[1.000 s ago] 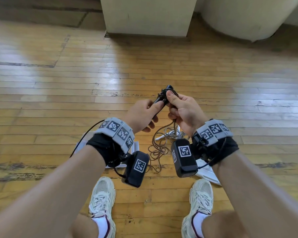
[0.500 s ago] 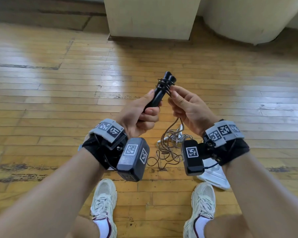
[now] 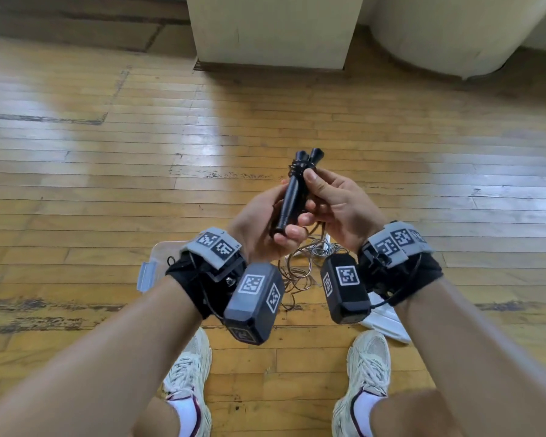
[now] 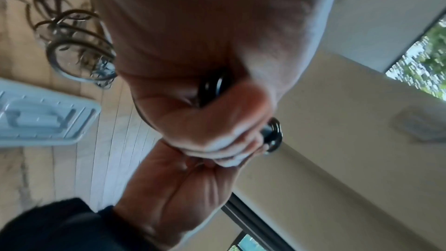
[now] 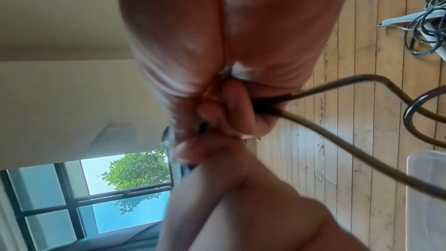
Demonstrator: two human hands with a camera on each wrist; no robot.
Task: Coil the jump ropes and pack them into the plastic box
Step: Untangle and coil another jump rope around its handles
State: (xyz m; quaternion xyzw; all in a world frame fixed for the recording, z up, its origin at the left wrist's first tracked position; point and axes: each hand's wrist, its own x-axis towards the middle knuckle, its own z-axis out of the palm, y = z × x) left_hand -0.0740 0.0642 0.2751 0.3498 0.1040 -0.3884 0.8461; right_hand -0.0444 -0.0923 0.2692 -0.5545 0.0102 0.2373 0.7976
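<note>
Coiling step under way: left hand (image 3: 265, 228) grips the paired black jump-rope handles (image 3: 293, 197) upright; right hand (image 3: 334, 206) pinches them and the cord (image 3: 300, 269) trailing to the floor. Next: wind slack, then reach the plastic box (image 3: 148, 272) near left.

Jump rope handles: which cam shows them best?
Head view: both black jump rope handles show side by side, nearly full length, between left hand and right hand. Left wrist shows only end caps; right wrist mostly fingers and cord.
</note>
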